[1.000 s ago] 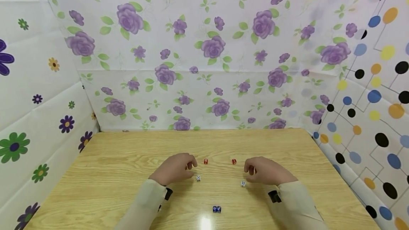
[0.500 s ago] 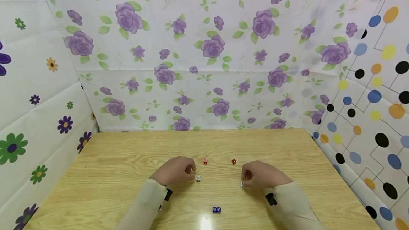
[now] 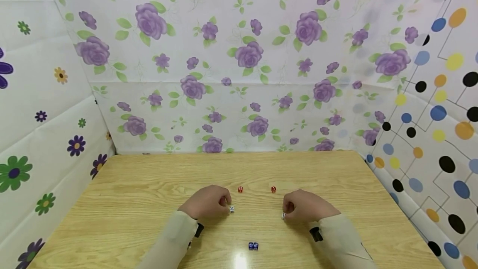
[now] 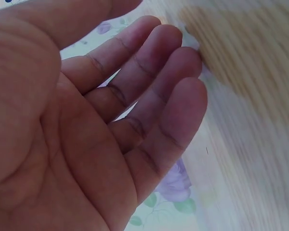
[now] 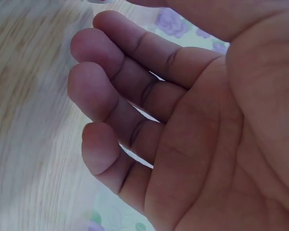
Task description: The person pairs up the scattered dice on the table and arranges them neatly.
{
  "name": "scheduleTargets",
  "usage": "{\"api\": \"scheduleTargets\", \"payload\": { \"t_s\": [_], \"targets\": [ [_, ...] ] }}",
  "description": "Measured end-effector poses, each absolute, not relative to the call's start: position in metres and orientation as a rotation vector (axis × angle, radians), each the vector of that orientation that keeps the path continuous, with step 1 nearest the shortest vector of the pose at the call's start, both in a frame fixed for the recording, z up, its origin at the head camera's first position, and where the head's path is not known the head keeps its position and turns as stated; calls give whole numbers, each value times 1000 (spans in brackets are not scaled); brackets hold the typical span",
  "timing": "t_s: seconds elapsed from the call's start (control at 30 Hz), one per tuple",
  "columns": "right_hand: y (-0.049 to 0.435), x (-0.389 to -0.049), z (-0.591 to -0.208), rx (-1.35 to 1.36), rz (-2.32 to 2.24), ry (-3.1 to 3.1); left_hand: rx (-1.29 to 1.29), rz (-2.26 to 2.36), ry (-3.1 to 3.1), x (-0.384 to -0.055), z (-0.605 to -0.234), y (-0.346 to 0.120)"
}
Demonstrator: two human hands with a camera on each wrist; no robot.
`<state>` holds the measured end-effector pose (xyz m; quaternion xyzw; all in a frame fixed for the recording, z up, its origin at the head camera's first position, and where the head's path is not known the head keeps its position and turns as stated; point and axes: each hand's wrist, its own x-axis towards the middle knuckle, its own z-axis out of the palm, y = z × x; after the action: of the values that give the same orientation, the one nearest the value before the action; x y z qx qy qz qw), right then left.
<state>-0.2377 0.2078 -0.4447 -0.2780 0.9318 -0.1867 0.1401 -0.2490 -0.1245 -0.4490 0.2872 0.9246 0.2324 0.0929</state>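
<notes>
My left hand (image 3: 210, 202) is beside a white die (image 3: 232, 209), with its thumb tip at the die's left edge. The left wrist view shows that hand (image 4: 120, 110) with loosely bent fingers and no die in sight. Opposite, my right hand (image 3: 307, 205) pinches a second white die (image 3: 283, 216) on the table, which the thumb partly hides. At the top edge of the right wrist view, a sliver of this white die (image 5: 100, 1) shows by the thumb and index finger of the right hand (image 5: 149, 115).
Two red dice, a left one (image 3: 240, 189) and a right one (image 3: 274, 189), lie apart beyond the hands. A pair of blue dice (image 3: 253, 245) sits side by side nearer me. Patterned cloth walls (image 3: 224, 107) border the wooden table (image 3: 149, 173) at the back and sides.
My right hand has moved left and towards me, its thumb now over part of the white die. My left hand has shifted slightly towards the other white die. The dice lie where they were.
</notes>
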Motion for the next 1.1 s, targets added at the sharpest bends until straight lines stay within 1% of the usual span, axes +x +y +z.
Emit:
{"api": "scheduleTargets", "payload": {
  "t_s": [1.1],
  "targets": [
    [203, -238, -447, -799, -522, 2705, 837, 697, 2720, -248, -456, -118]
  ]
}}
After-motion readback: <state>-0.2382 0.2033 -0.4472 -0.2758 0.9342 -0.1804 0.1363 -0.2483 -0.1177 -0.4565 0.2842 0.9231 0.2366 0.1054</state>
